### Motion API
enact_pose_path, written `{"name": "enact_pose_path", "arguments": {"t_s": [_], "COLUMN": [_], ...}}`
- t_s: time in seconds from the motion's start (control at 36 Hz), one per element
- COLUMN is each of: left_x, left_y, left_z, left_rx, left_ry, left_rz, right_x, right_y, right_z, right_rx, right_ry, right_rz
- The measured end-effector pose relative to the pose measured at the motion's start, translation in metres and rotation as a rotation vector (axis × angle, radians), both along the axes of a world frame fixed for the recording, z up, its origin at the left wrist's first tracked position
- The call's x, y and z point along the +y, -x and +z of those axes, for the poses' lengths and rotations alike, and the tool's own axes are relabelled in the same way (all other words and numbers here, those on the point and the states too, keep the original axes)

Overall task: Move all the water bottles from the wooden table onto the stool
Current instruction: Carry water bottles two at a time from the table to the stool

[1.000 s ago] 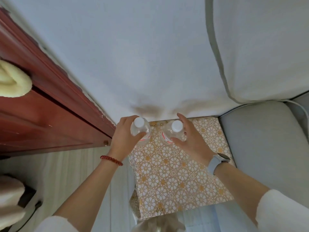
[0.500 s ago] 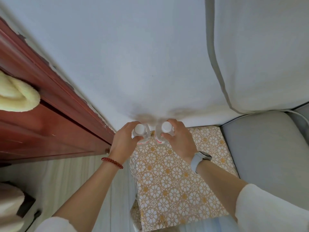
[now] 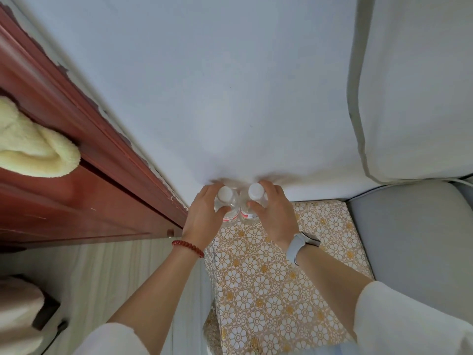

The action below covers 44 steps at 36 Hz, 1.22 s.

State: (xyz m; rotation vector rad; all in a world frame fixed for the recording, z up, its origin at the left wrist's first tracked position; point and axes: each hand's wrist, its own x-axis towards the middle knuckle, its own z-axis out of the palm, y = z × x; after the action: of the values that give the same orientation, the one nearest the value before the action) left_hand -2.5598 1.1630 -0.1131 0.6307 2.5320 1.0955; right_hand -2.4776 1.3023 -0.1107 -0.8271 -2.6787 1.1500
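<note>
Both hands, left (image 3: 204, 219) & right (image 3: 275, 216), fingers curled round a bottle each, left bottle (image 3: 226, 203) & right bottle (image 3: 253, 201) touching at the stool's (image 3: 268, 278) far edge by the wall: lower straight, feel bases flat w/ caps upright, then release.

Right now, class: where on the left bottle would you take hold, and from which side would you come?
Grip the left bottle round its clear body just under the white cap, coming from its outer left side. It stands upright and the right bottle sits close against its other side, so only the outer flank is free. The left hand grips it this way.
</note>
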Motion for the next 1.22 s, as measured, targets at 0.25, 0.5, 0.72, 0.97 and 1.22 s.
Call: {"name": "enact_pose_path", "arguments": {"t_s": [0.25,0.5,0.72,0.97,1.22], "left_x": [0.003,-0.036,-0.181,-0.415,-0.609], "left_y": [-0.01,-0.057,-0.149,-0.334,-0.64], "left_z": [0.007,0.035,0.08,0.149,0.194], "left_rx": [-0.02,-0.036,-0.181,-0.035,0.001], "left_ry": [0.006,-0.008,0.011,0.238,0.333], "left_rz": [0.053,0.217,0.694,1.078,1.62], "right_x": [0.001,-0.033,-0.141,-0.384,-0.653], "right_y": [-0.007,-0.045,-0.075,-0.152,-0.366], "right_z": [0.006,0.047,0.102,0.158,0.191], "right_rx": [-0.057,-0.018,-0.212,-0.208,-0.241], "right_ry": [0.119,0.146,0.17,0.171,0.151], "right_rz": [0.038,0.037,0.55,1.058,1.568]}}
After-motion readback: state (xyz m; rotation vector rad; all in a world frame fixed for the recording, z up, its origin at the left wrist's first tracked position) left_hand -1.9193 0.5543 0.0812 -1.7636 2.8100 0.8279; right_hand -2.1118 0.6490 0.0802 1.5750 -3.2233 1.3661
